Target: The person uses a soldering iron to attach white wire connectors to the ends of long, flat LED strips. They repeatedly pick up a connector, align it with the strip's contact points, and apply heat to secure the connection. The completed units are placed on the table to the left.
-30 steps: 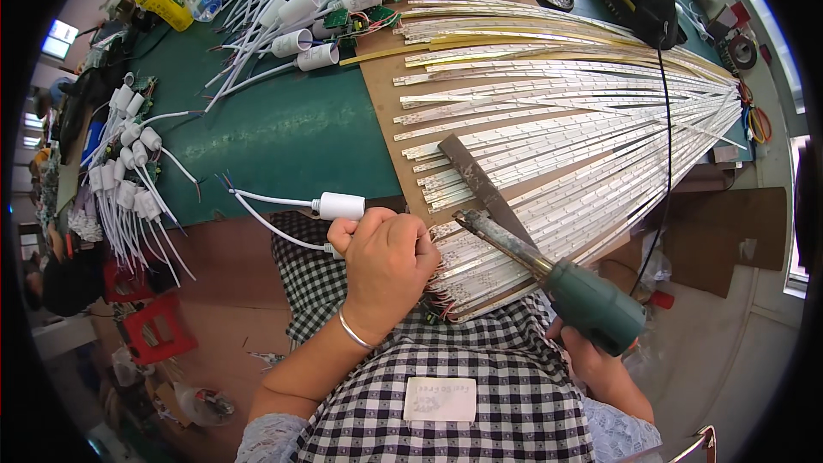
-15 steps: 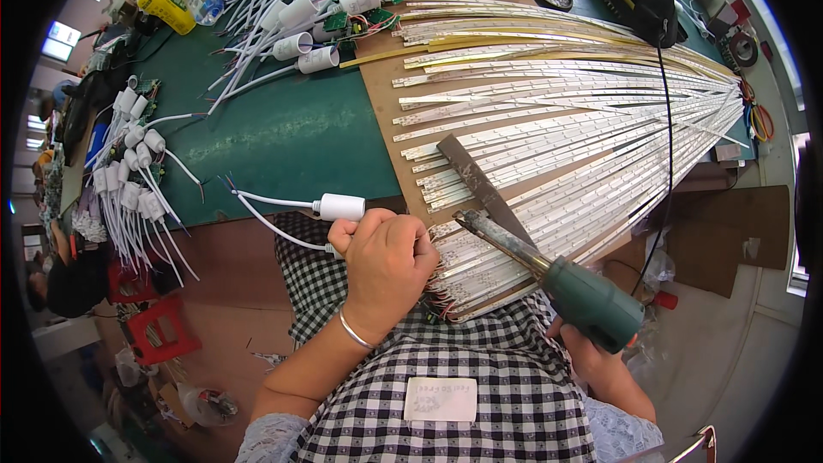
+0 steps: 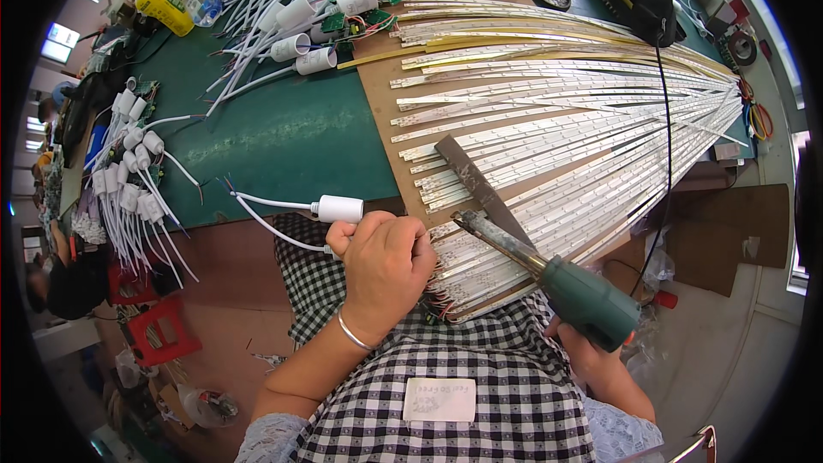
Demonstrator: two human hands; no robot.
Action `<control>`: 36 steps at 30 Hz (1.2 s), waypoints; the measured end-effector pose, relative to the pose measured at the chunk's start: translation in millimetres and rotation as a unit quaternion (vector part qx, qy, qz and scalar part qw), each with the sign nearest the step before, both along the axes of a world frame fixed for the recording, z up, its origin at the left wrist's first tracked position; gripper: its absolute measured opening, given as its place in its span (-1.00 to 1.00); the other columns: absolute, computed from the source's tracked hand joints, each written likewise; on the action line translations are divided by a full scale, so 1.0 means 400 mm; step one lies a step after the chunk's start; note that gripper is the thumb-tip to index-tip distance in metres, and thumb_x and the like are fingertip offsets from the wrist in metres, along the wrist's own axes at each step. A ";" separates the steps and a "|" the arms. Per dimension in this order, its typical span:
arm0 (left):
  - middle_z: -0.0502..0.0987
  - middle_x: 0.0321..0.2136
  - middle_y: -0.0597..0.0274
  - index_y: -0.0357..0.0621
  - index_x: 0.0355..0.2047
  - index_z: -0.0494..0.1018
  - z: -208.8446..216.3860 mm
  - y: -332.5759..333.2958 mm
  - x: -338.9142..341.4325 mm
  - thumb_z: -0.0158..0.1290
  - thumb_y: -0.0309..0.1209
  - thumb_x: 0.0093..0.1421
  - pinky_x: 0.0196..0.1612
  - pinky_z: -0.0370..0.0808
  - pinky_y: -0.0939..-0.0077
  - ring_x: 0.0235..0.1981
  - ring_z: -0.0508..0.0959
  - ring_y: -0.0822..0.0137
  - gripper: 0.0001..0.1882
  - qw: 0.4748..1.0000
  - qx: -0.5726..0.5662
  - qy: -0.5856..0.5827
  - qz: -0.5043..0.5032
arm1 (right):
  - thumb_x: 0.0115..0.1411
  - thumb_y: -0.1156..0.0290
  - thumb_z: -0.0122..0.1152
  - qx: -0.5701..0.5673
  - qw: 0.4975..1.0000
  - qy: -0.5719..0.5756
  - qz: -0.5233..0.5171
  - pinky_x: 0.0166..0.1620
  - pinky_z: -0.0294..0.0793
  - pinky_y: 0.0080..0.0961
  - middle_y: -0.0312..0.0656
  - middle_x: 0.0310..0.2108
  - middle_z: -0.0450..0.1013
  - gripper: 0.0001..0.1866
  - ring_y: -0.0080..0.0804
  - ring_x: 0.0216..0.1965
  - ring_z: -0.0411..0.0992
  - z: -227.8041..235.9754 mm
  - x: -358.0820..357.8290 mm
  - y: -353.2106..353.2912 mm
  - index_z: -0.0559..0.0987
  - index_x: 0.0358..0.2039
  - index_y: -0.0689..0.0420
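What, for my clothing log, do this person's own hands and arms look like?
The left hand is ungloved, with a plain silvery bangle at the wrist. No glove or bangle shows on the partly hidden right hand. The sleeves are pale lace, stopping well short of the wrists.

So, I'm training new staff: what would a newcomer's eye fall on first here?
Probably the broad fan of silvery strips across the right part of the green table. Next, the dark green tool at the right hand, then the heap of white cylinders toward the table's far side.
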State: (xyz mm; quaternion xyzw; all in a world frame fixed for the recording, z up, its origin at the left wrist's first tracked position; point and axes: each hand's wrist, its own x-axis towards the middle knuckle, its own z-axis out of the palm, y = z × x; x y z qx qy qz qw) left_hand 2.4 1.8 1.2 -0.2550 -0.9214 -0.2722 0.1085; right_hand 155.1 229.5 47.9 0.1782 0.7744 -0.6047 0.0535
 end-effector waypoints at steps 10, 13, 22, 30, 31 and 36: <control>0.49 -0.47 0.34 -0.05 -0.45 0.38 0.001 -0.012 0.001 0.10 -0.49 -0.05 -0.17 0.06 0.26 -0.34 0.49 0.32 -0.86 1.000 0.003 -0.018 -0.016 | -0.08 0.55 0.29 0.015 1.000 -0.022 0.006 -0.15 0.45 -0.37 -0.10 -0.23 0.53 -0.65 -0.19 -0.25 0.49 -0.004 0.003 0.002 0.59 -0.19 0.22; 0.50 -0.47 0.34 -0.06 -0.46 0.39 0.004 -0.009 0.003 0.11 -0.50 -0.04 -0.15 0.06 0.27 -0.33 0.49 0.32 -0.87 0.999 0.008 -0.030 -0.012 | -0.08 0.54 0.30 0.016 1.000 -0.014 0.001 -0.15 0.45 -0.37 -0.09 -0.22 0.53 -0.64 -0.18 -0.24 0.49 -0.010 0.005 -0.001 0.59 -0.18 0.22; 0.52 -0.50 0.37 -0.07 -0.48 0.45 0.016 -0.020 -0.002 0.18 -0.51 -0.07 -0.15 0.11 0.33 -0.38 0.51 0.35 -0.87 0.999 0.032 -0.031 -0.030 | -0.09 0.54 0.31 0.018 1.000 -0.024 -0.005 -0.15 0.45 -0.39 -0.09 -0.22 0.53 -0.63 -0.19 -0.24 0.49 -0.005 0.004 -0.005 0.58 -0.18 0.22; 0.52 -0.53 0.38 -0.07 -0.51 0.45 0.007 -0.015 -0.001 0.16 -0.52 -0.07 -0.16 0.11 0.33 -0.40 0.51 0.36 -0.88 0.999 0.028 -0.031 -0.009 | -0.09 0.56 0.29 0.013 1.000 -0.022 -0.010 -0.17 0.46 -0.39 -0.10 -0.23 0.54 -0.67 -0.20 -0.25 0.51 -0.001 0.003 -0.008 0.59 -0.21 0.23; 0.52 -0.54 0.38 -0.07 -0.51 0.45 0.007 -0.014 -0.001 0.16 -0.52 -0.06 -0.17 0.11 0.33 -0.41 0.50 0.36 -0.89 0.999 0.027 -0.032 -0.008 | -0.08 0.56 0.29 0.014 1.000 -0.016 -0.008 -0.16 0.46 -0.39 -0.09 -0.23 0.54 -0.67 -0.19 -0.24 0.51 -0.001 0.002 -0.010 0.60 -0.22 0.23; 0.51 -0.55 0.39 -0.07 -0.52 0.45 0.008 -0.015 -0.003 0.16 -0.51 -0.06 -0.17 0.10 0.33 -0.41 0.49 0.36 -0.89 0.999 0.028 -0.032 -0.007 | -0.08 0.55 0.29 0.048 0.998 -0.004 0.037 -0.09 0.47 -0.34 -0.09 -0.23 0.55 -0.70 -0.15 -0.20 0.52 0.005 -0.008 -0.009 0.60 -0.25 0.23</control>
